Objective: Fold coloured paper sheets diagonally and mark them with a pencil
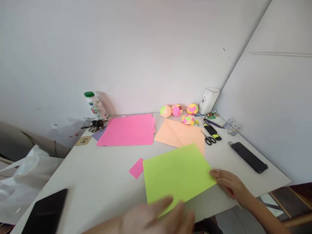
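Note:
A lime-green sheet of paper point(176, 174) lies at an angle near the table's front edge. The fingertips of my right hand point(231, 187) grip its right corner. A thin red pen or pencil point(231, 192) is tucked in the same hand, mostly hidden. My left hand point(158, 217) is smeared by motion over the sheet's lower edge. Its fingers stretch forward, but I cannot make out whether they touch the paper. Just left of the green sheet is a small pink paper rectangle point(136, 168). Behind it lie a peach sheet point(182, 132) and larger pink sheets point(129, 130).
Several colored paper balls point(177, 110) stand by the wall. Scissors point(208, 139), a black and yellow cutter point(212, 132), and a black pouch point(249, 157) lie to the right. A bottle point(97, 107), keys point(97, 125) and a dark tablet point(45, 213) are at left.

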Action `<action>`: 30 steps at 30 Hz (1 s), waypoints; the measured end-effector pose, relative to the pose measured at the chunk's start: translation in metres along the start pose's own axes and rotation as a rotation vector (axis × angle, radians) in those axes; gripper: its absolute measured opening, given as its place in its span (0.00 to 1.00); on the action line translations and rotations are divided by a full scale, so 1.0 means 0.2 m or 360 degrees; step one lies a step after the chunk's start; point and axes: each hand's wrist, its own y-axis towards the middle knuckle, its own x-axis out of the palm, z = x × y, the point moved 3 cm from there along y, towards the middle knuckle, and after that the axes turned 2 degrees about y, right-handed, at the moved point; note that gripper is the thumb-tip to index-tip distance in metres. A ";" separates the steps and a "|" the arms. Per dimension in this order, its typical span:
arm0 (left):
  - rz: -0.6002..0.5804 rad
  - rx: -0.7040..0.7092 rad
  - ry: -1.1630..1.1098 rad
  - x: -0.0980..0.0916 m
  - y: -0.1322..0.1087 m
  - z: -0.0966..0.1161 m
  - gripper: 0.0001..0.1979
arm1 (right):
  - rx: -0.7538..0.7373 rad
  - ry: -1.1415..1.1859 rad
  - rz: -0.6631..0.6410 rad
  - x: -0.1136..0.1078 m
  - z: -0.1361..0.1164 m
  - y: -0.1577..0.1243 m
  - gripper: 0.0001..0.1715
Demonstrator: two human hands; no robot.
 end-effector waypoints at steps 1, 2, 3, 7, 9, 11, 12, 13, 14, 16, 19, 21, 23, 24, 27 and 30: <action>-0.0094 0.0171 -0.0022 0.01 0.07 0.00 0.27 | 0.0046 -0.0002 -0.0007 -0.01 0.00 -0.07 0.18; -0.0305 0.0391 0.0011 0.03 0.13 0.00 0.36 | 0.0087 0.0000 -0.0017 -0.01 0.00 -0.13 0.19; -0.0423 0.0475 0.0058 0.06 0.17 -0.02 0.47 | 0.0128 0.0006 -0.0042 -0.01 -0.01 -0.18 0.20; -0.0578 0.0375 0.0153 0.22 0.19 -0.17 0.57 | 0.0266 0.0114 -0.0127 -0.04 -0.02 -0.21 0.18; -0.0572 0.0369 0.0185 0.29 0.16 -0.23 0.50 | 0.0357 0.0163 -0.0044 -0.05 0.01 -0.13 0.17; -0.0527 0.0389 0.0194 0.33 0.15 -0.26 0.45 | 0.0514 0.0088 0.0048 -0.03 0.07 0.01 0.17; -0.0511 0.0401 0.0189 0.33 0.15 -0.27 0.43 | 0.0559 0.0021 0.0055 0.00 0.11 0.09 0.19; -0.0505 0.0410 0.0181 0.33 0.15 -0.28 0.41 | 0.0593 -0.0053 -0.0006 0.05 0.15 0.18 0.21; -0.0501 0.0412 0.0179 0.33 0.16 -0.29 0.38 | 0.0602 -0.0145 -0.0070 0.09 0.19 0.27 0.23; -0.0474 0.0398 0.0194 0.32 0.18 -0.30 0.34 | 0.0588 -0.0183 -0.0106 0.19 0.28 0.43 0.25; -0.0365 0.0332 0.0236 0.32 0.20 -0.33 0.28 | 0.0555 -0.0207 -0.0134 0.26 0.40 0.61 0.23; -0.0277 0.0289 0.0249 0.32 0.19 -0.35 0.24 | 0.0527 -0.0206 -0.0139 0.25 0.48 0.67 0.20; -0.0231 0.0273 0.0265 0.32 0.18 -0.36 0.21 | 0.0492 -0.0187 -0.0146 0.21 0.54 0.69 0.19; -0.0225 0.0278 0.0270 0.32 0.18 -0.36 0.20 | 0.0477 -0.0174 -0.0146 0.18 0.57 0.69 0.19; -0.0219 0.0303 0.0268 0.32 0.18 -0.36 0.19 | 0.0462 -0.0146 -0.0107 0.12 0.63 0.67 0.18; -0.0188 0.0317 0.0250 0.31 0.18 -0.35 0.19 | 0.0463 -0.0151 -0.0030 0.10 0.65 0.66 0.18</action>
